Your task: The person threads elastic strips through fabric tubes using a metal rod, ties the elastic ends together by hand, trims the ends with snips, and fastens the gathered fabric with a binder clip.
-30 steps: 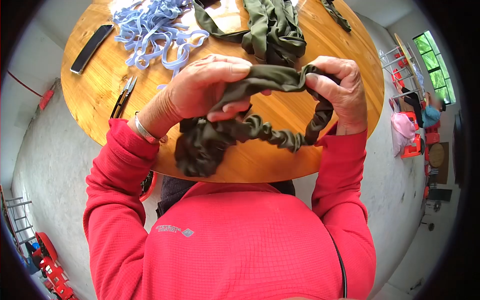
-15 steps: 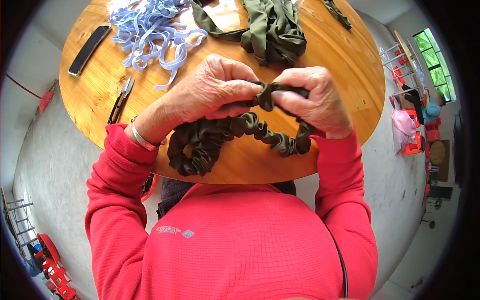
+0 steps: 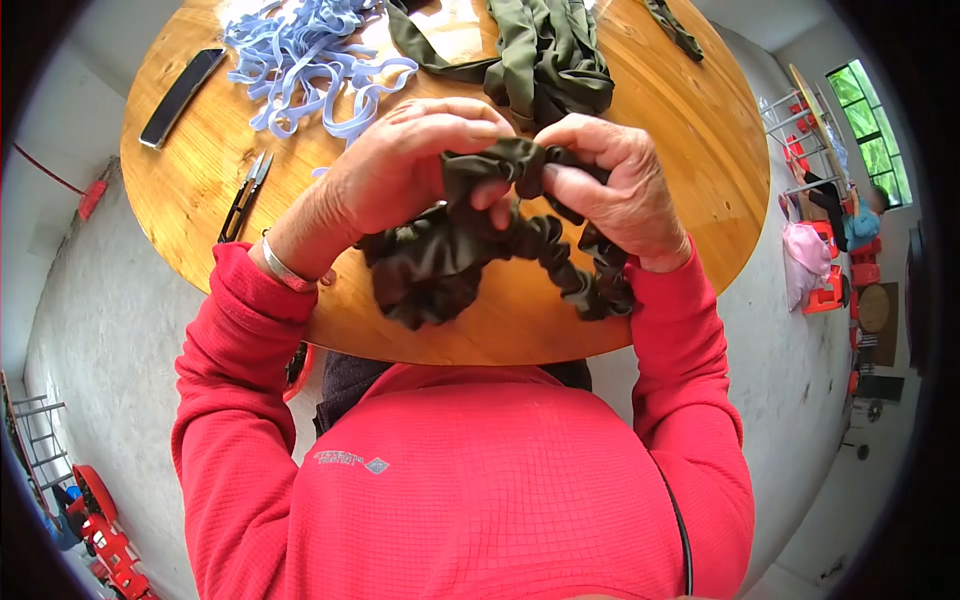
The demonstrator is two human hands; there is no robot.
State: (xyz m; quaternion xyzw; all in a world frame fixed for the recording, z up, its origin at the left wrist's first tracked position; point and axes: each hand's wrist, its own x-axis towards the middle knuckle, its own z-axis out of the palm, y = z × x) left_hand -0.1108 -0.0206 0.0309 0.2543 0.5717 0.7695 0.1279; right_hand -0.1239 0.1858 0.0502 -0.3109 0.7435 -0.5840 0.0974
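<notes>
Between my two hands runs a dark green fabric tube, gathered into ruffles. My left hand is closed on its upper part, with fingertips showing below the cloth. My right hand pinches the same tube just to the right, thumb and fingers together at a bunched spot. The ruffled length loops down below both hands, over the table's near edge area, with a fuller bundle under my left hand. What lies inside the tube is hidden.
The round wooden table bears light blue elastic strips, a pile of green fabric, a black phone-like object, small snips and a green strip. Far right, a person is near red stools.
The stretched upper section was bunched up as my right hand moved left toward my left hand. Since then my hands have parted slightly, and the hanging bundle has shifted right.
</notes>
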